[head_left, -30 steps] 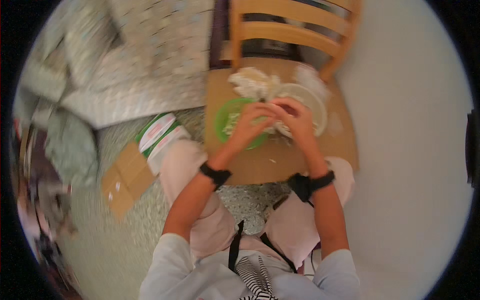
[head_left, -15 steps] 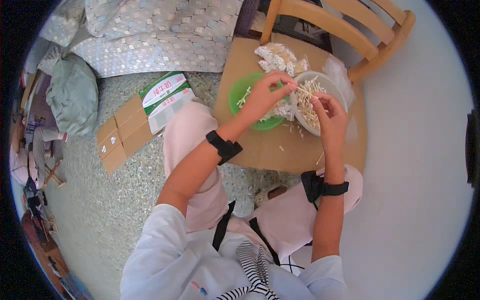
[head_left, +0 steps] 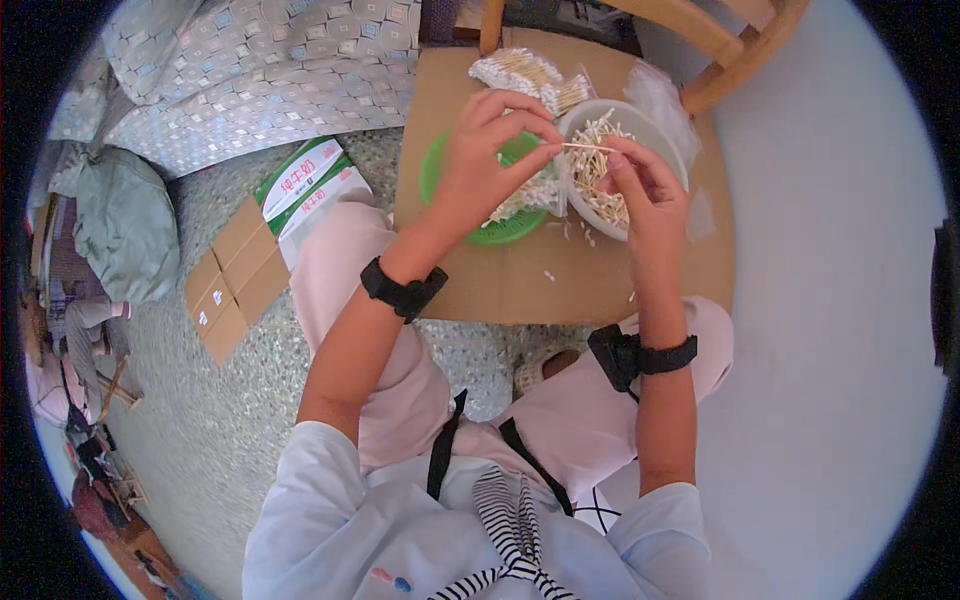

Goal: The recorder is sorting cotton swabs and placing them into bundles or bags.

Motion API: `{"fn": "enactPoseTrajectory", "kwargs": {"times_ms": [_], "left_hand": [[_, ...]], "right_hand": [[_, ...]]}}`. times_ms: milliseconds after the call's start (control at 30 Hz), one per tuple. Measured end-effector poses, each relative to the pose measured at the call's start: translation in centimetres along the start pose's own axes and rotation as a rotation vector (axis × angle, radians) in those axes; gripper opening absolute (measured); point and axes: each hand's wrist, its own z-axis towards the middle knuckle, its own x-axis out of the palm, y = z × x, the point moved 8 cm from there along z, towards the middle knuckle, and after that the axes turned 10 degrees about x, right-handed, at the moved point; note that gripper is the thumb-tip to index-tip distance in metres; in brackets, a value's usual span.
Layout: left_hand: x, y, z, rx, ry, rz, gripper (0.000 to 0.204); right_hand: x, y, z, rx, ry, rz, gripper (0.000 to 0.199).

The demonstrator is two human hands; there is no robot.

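A thin cotton swab [head_left: 588,147] stretches level between my two hands. My left hand [head_left: 495,150] pinches its left end between thumb and forefinger, above the green plastic basket [head_left: 429,178], where white-tipped swabs lie partly hidden under the hand. The right end sits in the fingertips of my right hand [head_left: 652,190], over the near right side of a whitish bowl [head_left: 668,140]. Many loose cotton swabs [head_left: 592,185] fill that bowl. Clear bags of bundled swabs [head_left: 520,70] lie behind the two containers.
Brown cardboard [head_left: 480,295] covers the work surface, with a few small white bits [head_left: 548,275] on it. A wooden chair back [head_left: 690,35] rises at the far right, near crumpled clear plastic [head_left: 665,105]. Flattened boxes [head_left: 240,260] and a grey-green bag [head_left: 125,225] lie left.
My view has shifted a little, so the surface sits higher. The swab has gone from slanting to nearly level, and my left hand's other fingers have spread more.
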Motion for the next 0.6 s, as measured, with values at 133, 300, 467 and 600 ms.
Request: {"fn": "enactPoseTrajectory", "kwargs": {"times_ms": [133, 300, 467, 600], "left_hand": [[0.8, -0.2, -0.2, 0.024, 0.095, -0.046, 0.016], [1.6, 0.8, -0.5, -0.228, 0.042, -0.288, 0.016], [2.4, 0.3, -0.5, -0.182, 0.225, -0.174, 0.016], [2.6, 0.4, -0.6, -0.178, 0.238, -0.221, 0.021]], "right_hand": [[-0.5, 0.8, -0.5, -0.036, -0.048, -0.068, 0.019], [-1.9, 0.4, -1.1, -0.020, -0.077, -0.104, 0.019], [-1.9, 1.2, -1.2, -0.001, -0.080, -0.104, 0.019], [-2.4, 0.9, -1.0, -0.027, -0.078, -0.129, 0.020]]}}
